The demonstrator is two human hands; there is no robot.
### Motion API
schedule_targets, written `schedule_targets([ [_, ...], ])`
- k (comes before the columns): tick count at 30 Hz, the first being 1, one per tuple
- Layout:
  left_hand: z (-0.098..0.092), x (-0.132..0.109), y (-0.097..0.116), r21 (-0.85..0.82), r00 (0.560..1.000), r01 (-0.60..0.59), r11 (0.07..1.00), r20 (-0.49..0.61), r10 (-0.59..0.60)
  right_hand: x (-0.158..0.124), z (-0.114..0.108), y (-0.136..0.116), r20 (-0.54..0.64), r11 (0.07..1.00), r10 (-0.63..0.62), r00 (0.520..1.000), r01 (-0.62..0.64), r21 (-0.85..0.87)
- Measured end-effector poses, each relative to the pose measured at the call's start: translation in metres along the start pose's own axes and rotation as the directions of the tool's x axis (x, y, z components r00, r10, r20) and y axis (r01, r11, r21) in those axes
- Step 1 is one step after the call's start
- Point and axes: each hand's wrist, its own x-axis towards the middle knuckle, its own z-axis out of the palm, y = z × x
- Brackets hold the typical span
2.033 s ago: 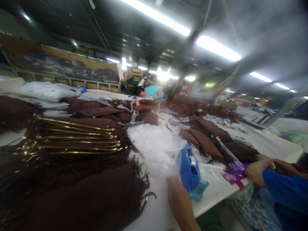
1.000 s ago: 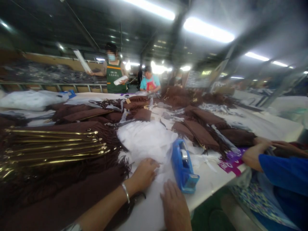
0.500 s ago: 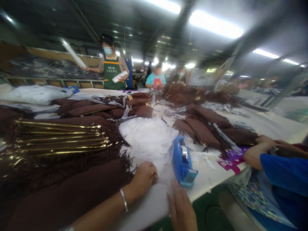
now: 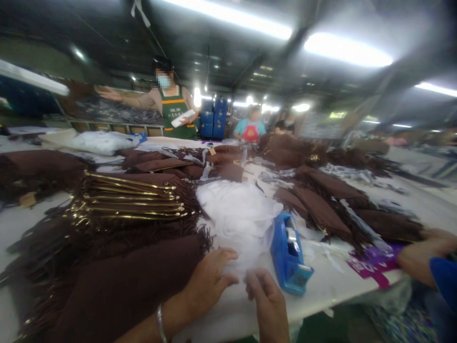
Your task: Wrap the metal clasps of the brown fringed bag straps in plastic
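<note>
My left hand, with a silver bangle on its wrist, hovers at the near edge of a heap of thin white sheets. Its thumb stands apart from the fingers and nothing shows between them. Opposite it, my right hand has its fingers curled toward the thumb; whatever is at the fingertips, if anything, is too blurred to make out. A blue tape dispenser stands just right of the sheets. Left of my hands lies a dark brown fringed bag, and beyond it more brown bags with gold zippers are stacked.
Brown bags and clear plastic strips cover the far and right side of the white table. A purple printed bag lies by a co-worker's arm at right. Across the table stands a person in a green apron.
The view has swung left. My left hand has uncurled and its thumb spread; my right hand has come nearer to it, its fingers bending from straight to curled.
</note>
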Motion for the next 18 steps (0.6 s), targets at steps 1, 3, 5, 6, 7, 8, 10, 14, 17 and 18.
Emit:
schedule_targets([
  [1, -0.006, -0.001, -0.001, -0.098, 0.998, 0.066, 0.993, 0.027, -0.064, -0.001, 0.002, -0.003, 0.048, 1.000, -0.018, 0.999, 0.019, -0.012],
  [3, -0.022, -0.001, -0.002, -0.298, 0.975, 0.204, 0.933, 0.153, -0.164, -0.003, 0.005, -0.007, 0.187, 0.996, -0.049, 0.981, 0.061, -0.061],
  [5, -0.040, -0.003, -0.002, -0.414, 0.922, 0.344, 0.843, 0.318, -0.220, -0.004, 0.007, -0.012, 0.356, 0.986, -0.067, 0.932, 0.117, -0.120],
  [6, -0.048, -0.005, -0.002, -0.429, 0.893, 0.403, 0.808, 0.377, -0.246, -0.005, 0.009, -0.016, 0.429, 0.978, -0.077, 0.900, 0.152, -0.143],
  [7, -0.055, -0.010, -0.001, -0.430, 0.871, 0.449, 0.784, 0.407, -0.275, -0.007, 0.012, -0.019, 0.484, 0.969, -0.088, 0.871, 0.187, -0.161],
  [8, -0.061, -0.017, 0.000, -0.431, 0.862, 0.475, 0.767, 0.404, -0.307, -0.009, 0.016, -0.022, 0.522, 0.961, -0.100, 0.847, 0.218, -0.170],
  [10, -0.069, -0.036, 0.001, -0.438, 0.871, 0.480, 0.760, 0.338, -0.356, -0.015, 0.029, -0.028, 0.556, 0.957, -0.119, 0.823, 0.244, -0.157],
  [14, -0.075, -0.090, 0.003, -0.552, 0.887, 0.443, 0.706, 0.153, -0.436, -0.038, 0.062, -0.032, 0.596, 0.985, -0.066, 0.800, 0.147, -0.089],
  [17, -0.080, -0.133, 0.003, -0.643, 0.847, 0.418, 0.642, 0.020, -0.531, -0.058, 0.087, -0.029, 0.641, 0.996, -0.003, 0.768, 0.060, -0.068],
  [18, -0.081, -0.149, 0.002, -0.649, 0.823, 0.414, 0.637, -0.031, -0.567, -0.065, 0.095, -0.026, 0.647, 0.996, 0.024, 0.762, 0.036, -0.079],
])
